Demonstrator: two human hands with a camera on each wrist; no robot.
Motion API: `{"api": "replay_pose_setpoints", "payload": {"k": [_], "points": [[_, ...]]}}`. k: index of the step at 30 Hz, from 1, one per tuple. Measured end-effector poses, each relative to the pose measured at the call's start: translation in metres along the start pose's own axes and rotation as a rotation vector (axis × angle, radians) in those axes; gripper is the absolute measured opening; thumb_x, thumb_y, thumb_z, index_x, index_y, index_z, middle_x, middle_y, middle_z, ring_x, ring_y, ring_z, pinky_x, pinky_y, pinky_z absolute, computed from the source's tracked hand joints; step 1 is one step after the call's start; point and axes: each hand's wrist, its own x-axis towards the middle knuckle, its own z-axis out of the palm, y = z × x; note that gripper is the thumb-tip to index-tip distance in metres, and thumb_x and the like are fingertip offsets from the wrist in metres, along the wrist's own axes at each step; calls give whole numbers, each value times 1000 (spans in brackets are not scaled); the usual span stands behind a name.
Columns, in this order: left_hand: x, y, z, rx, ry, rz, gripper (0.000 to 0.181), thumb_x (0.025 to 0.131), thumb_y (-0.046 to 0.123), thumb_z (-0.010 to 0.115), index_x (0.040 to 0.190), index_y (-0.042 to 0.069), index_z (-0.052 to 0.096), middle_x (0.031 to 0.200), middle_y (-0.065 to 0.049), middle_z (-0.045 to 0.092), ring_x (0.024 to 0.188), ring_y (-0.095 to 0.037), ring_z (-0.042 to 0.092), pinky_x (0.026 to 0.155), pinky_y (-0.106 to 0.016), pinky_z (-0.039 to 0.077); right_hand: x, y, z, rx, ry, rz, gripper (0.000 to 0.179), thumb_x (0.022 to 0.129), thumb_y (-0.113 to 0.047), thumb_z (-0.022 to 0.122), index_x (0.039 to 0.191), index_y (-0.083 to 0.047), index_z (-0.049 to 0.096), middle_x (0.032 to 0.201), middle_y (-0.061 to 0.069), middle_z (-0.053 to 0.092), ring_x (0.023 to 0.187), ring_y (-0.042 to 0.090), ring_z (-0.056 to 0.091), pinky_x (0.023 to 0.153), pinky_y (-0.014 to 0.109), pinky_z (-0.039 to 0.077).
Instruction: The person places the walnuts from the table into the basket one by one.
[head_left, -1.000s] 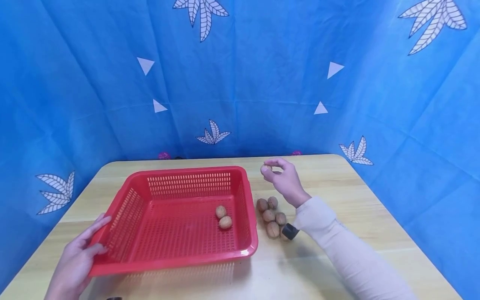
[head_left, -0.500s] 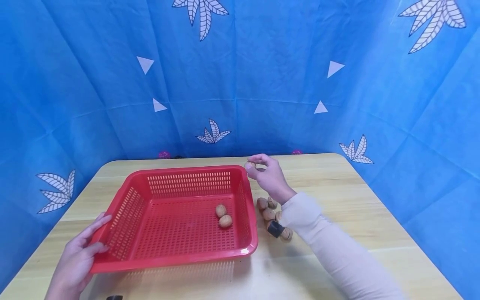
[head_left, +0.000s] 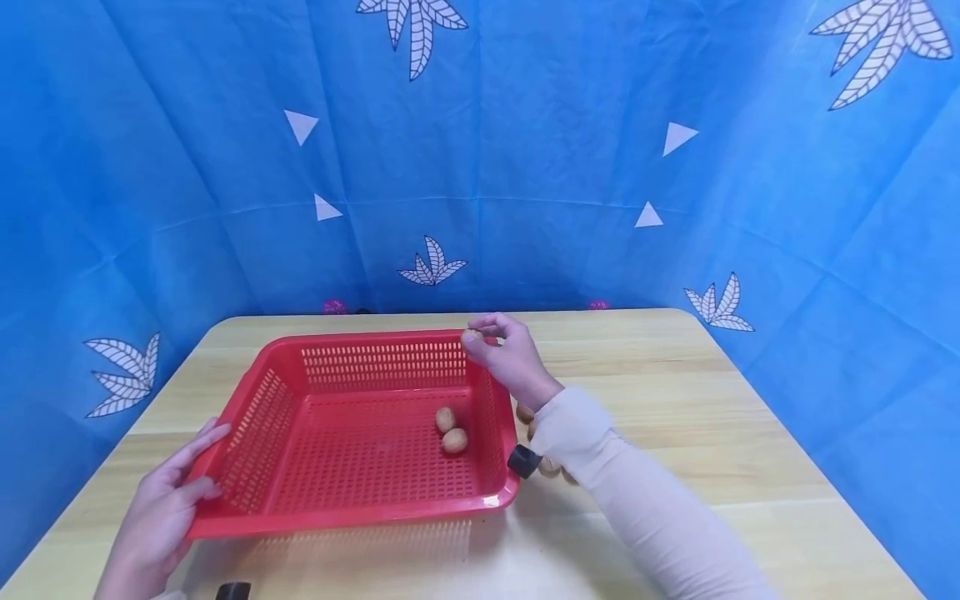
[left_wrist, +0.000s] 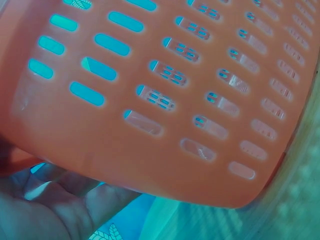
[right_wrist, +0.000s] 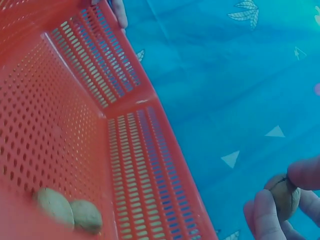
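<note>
A red perforated plastic basket (head_left: 337,525) is tilted, its near side raised off the table. My left hand (head_left: 161,504) grips its left rim, thumb over the edge; the left wrist view shows that hand (left_wrist: 60,205) beneath the slotted wall. Two walnuts (head_left: 453,441) lie together on the basket floor near the right wall. Above the back right corner, my right hand (head_left: 513,358) pinches a walnut (right_wrist: 284,196) between thumb and fingers. Outside the right wall, more walnuts (head_left: 550,467) sit on the table, partly hidden by my right sleeve.
The light wooden table (head_left: 675,392) spreads out around the basket. Behind it hangs a blue cloth (head_left: 525,150) with white leaf and triangle prints. A black piece (head_left: 524,461) shows by my right sleeve, and another dark piece (head_left: 233,591) near my left wrist.
My right hand has moved left with the pinched walnut, from beside the basket to above its back right corner. My left hand keeps its grip on the rim.
</note>
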Motion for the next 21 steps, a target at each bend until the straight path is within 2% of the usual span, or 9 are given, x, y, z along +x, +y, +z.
{"api": "replay_pose_setpoints", "payload": {"k": [6,11,15,17,21], "points": [[0,-1,-1,-81,-28,62,76,93,-7,45,156,27,18,159,22,1,94,7,50,78,-32,57,2,4,13,24,-47,22,35,92,-19,68,122,-4,58,112,13,59,99,25,64,87,37,54],[-1,-3,-1,-107,-24,81,76,93,-7,47,156,28,21,160,20,4,94,6,50,76,-33,57,6,6,24,47,-81,-1,32,92,-14,67,119,0,58,108,14,59,95,24,66,87,36,54],[2,-3,-1,-138,-36,91,76,92,-9,46,156,27,23,160,20,5,94,6,51,75,-34,57,11,8,31,65,-78,-10,30,91,-10,66,116,4,59,105,14,58,88,21,64,84,34,54],[3,-2,-1,-138,-41,84,76,92,-9,45,156,27,22,160,20,4,96,4,50,76,-34,57,13,10,35,67,-67,1,29,90,-10,67,115,4,59,103,13,58,85,20,63,82,34,55],[3,-3,-2,-62,-30,27,78,93,-3,49,155,34,18,159,21,2,108,-8,41,81,-36,56,13,11,43,69,-82,64,25,87,-8,69,110,0,61,101,12,59,84,20,62,81,37,56]]}}
